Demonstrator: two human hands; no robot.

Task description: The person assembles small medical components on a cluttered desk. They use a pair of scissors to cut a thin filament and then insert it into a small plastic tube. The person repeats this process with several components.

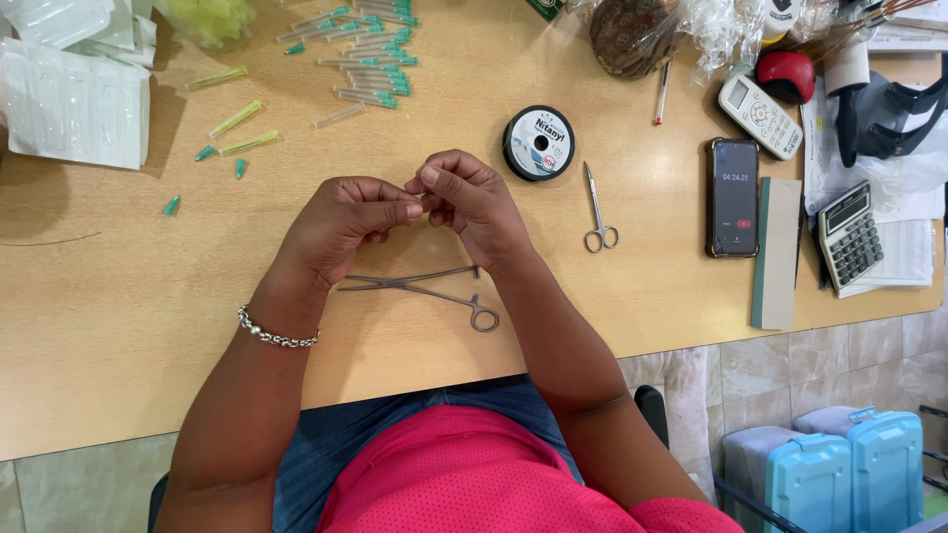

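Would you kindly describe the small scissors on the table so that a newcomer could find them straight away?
On the wooden table, look right of the two hands, between the round black spool and the dark phone. The small scissors lie there alone, tips pointing away and finger loops nearest the person. Unlike the longer clamp lying under the wrists, they are short and untouched.

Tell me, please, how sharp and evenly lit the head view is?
Head view: sharp and evenly lit; the hands cast a soft shadow over the forceps; the table edge bows from lens distortion; whatever the fingertips pinch is too small to make out.
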